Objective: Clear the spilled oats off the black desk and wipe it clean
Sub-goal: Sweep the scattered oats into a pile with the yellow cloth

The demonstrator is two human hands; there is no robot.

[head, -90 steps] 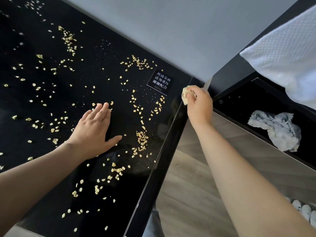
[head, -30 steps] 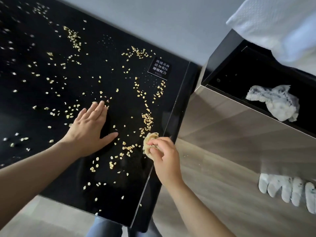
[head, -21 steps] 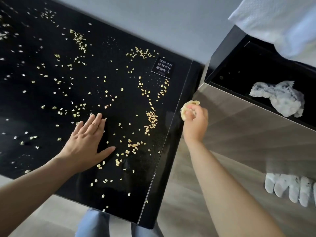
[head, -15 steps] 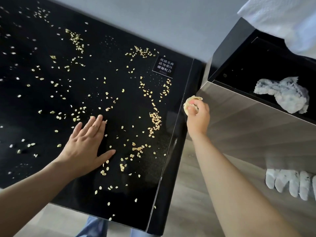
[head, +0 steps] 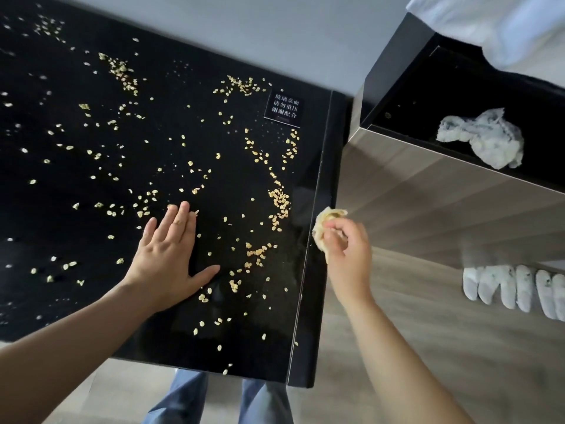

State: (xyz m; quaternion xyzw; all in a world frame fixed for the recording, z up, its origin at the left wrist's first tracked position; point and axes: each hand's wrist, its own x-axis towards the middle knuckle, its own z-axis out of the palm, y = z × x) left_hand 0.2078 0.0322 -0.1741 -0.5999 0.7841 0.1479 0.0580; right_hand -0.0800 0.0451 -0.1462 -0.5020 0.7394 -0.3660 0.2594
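The left hand [head: 171, 258] lies spread flat on the worktop [head: 61, 209], likely for support. The right hand [head: 347, 249] pinches a yellow cloth [head: 324, 228] at the edge, I think to sweep the oats [head: 279, 200].

You wear blue denim jeans [head: 180, 399], a washed mid-blue with paler streaks down the cloth. Only the two trouser legs show, side by side at the bottom of the head view. Your left forearm [head: 76, 338] and right forearm [head: 397, 356] are bare right up to the picture's edge. Your left hand [head: 169, 258] and right hand [head: 348, 249] are bare too.
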